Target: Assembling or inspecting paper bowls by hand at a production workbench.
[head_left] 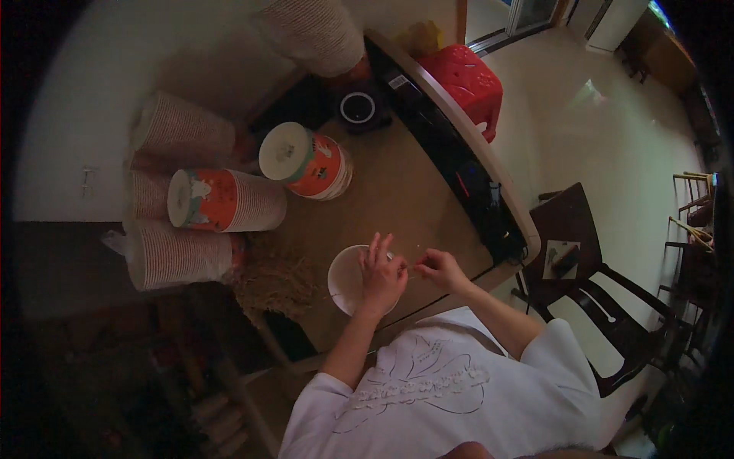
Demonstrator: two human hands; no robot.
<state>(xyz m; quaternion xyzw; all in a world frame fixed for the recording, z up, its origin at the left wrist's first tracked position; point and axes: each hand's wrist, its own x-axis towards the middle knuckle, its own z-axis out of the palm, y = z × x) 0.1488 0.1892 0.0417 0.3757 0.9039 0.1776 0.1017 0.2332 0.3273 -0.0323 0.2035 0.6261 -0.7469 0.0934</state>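
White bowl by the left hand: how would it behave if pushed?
The white bowl is probably light for its size: its wall looks thin. It would likely slide rather than roll, since it stands mouth-up on a flat-looking brown tabletop.

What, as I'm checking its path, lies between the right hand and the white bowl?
The left hand does: in this view it covers the right part of the white bowl, close to the right hand.
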